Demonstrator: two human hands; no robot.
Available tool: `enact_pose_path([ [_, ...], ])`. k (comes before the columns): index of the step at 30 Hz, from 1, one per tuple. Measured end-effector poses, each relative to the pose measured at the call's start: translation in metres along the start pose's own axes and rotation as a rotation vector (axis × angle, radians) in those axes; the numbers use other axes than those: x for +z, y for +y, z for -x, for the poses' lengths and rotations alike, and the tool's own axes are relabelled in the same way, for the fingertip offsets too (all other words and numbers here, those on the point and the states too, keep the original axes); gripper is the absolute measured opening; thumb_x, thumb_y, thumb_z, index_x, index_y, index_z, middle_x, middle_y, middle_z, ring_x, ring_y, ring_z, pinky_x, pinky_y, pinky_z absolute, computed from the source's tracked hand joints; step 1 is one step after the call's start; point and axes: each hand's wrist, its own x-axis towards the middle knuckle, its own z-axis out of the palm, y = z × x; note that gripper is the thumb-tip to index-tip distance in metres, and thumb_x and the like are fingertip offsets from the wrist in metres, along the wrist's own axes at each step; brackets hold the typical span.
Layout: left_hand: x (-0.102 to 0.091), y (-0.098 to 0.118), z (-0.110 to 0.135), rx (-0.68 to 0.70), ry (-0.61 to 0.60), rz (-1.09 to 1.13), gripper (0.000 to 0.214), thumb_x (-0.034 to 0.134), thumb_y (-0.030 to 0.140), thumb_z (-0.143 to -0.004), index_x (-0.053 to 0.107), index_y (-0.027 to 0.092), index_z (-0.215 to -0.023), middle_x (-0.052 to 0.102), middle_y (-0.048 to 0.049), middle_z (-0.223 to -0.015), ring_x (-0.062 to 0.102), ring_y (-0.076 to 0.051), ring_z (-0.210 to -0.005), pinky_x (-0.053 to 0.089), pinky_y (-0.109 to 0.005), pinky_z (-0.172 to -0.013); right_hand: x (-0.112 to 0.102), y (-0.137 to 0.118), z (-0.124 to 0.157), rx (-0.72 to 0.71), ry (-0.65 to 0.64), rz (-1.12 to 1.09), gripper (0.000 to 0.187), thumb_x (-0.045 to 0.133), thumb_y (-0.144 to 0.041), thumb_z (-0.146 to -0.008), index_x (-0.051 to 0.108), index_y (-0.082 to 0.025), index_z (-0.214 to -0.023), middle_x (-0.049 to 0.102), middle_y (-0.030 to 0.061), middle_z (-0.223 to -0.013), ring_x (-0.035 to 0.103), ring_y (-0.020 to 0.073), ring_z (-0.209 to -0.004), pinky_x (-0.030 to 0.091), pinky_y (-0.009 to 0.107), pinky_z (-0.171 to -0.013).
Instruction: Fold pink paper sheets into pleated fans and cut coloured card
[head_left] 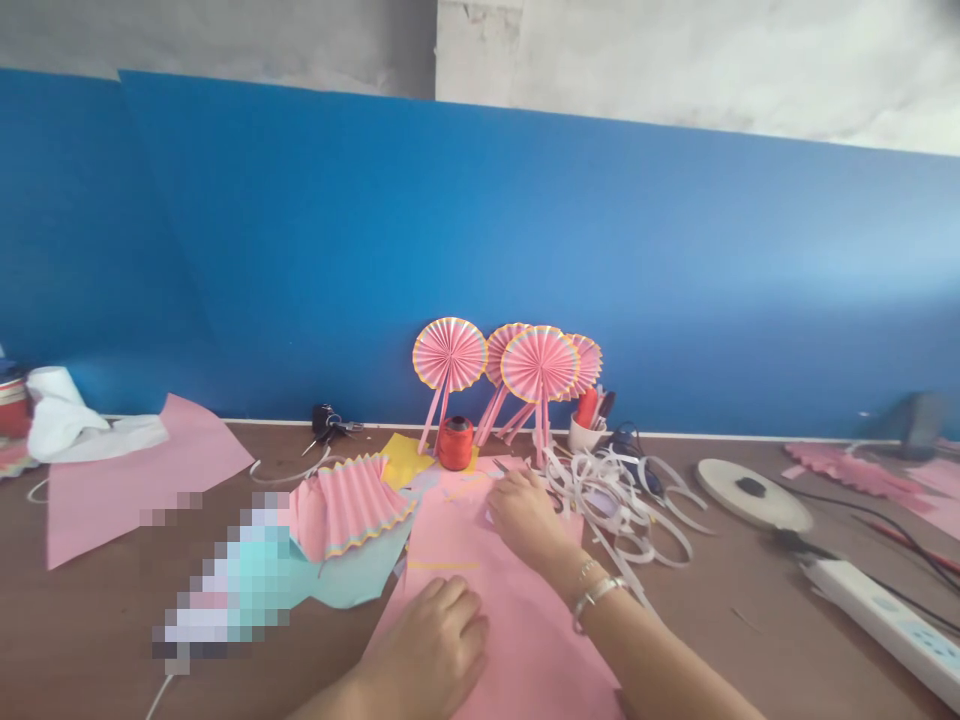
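A pink paper sheet (517,620) lies on the brown table in front of me. My left hand (435,645) rests on its near left part with fingers curled under, pressing it down. My right hand (529,520), with bracelets at the wrist, reaches to the sheet's far edge, fingers bent onto the paper; what they pinch, if anything, is hidden. A pleated pink fan piece (349,505) lies just left of the sheet on a light blue paper (360,575).
Finished pink paper fans (536,365) lean on the blue wall, with a red thread spool (455,443) and a pen cup (585,430) below. Curled white paper strips (622,495) lie right of my hand. A power strip (877,605), a white disc (750,492) and another pink sheet (127,475) are also there.
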Motion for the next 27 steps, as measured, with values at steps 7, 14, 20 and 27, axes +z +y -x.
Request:
enact_pose_path([
  [7, 0.019, -0.007, 0.004, 0.059, 0.162, -0.105, 0.016, 0.059, 0.028, -0.081, 0.052, 0.018, -0.07, 0.053, -0.0005, -0.065, 0.047, -0.017, -0.066, 0.031, -0.03, -0.059, -0.001, -0.015, -0.049, -0.337, -0.102, 0.006, 0.022, 0.046, -0.007, -0.083, 0.067, -0.012, -0.083, 0.067, 0.0123, -0.08, 0.057, 0.0211, -0.084, 0.034, 0.032, -0.073],
  [14, 0.007, -0.006, 0.005, -0.03, 0.119, 0.09, 0.014, 0.049, 0.019, -0.084, 0.056, 0.018, -0.073, 0.059, -0.0032, -0.07, 0.049, -0.016, -0.069, 0.036, -0.031, -0.064, 0.007, -0.017, -0.052, -0.178, 0.002, -0.134, 0.017, 0.048, -0.013, -0.081, 0.065, -0.011, -0.082, 0.067, 0.013, -0.088, 0.058, 0.0218, -0.088, 0.038, 0.033, -0.079],
  [20, -0.011, -0.017, -0.001, -0.47, 0.269, 0.475, 0.014, 0.045, 0.012, -0.08, 0.057, 0.019, -0.078, 0.062, -0.0046, -0.082, 0.057, -0.019, -0.083, 0.044, -0.035, -0.076, -0.012, -0.017, -0.033, 0.157, 0.043, -0.759, 0.014, 0.047, -0.01, -0.073, 0.059, -0.015, -0.074, 0.067, 0.0027, -0.074, 0.06, 0.0125, -0.068, 0.043, 0.021, -0.062],
  [27, -0.029, -0.037, -0.012, -0.753, 0.411, 0.636, 0.016, 0.053, 0.028, -0.082, 0.057, 0.022, -0.096, 0.064, -0.0054, -0.098, 0.06, -0.021, -0.095, 0.047, -0.037, -0.083, -0.021, -0.02, 0.002, 0.087, -0.096, -1.129, 0.011, 0.051, -0.008, -0.058, 0.058, -0.015, -0.061, 0.059, -0.0025, -0.062, 0.053, 0.01, -0.06, 0.042, 0.02, -0.058],
])
